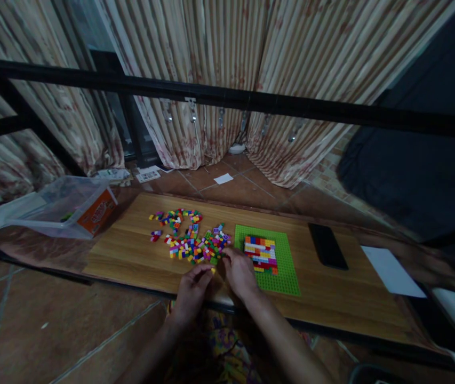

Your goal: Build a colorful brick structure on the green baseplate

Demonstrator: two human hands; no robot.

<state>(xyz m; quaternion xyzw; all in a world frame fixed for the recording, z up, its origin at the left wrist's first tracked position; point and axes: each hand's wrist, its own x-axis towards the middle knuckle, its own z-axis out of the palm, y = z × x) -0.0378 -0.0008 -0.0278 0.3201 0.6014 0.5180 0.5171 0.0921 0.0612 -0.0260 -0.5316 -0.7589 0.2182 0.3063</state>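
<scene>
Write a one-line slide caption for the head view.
Left hand holding a yellow brick, right hand at the edge of the loose bricks, beside a green baseplate.

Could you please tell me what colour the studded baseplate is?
The baseplate is bright green; it shows best in the head view.

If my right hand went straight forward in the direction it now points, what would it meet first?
Your right hand would probably meet the loose bricks first; they lie just ahead of it, though the depth is unclear.
</scene>
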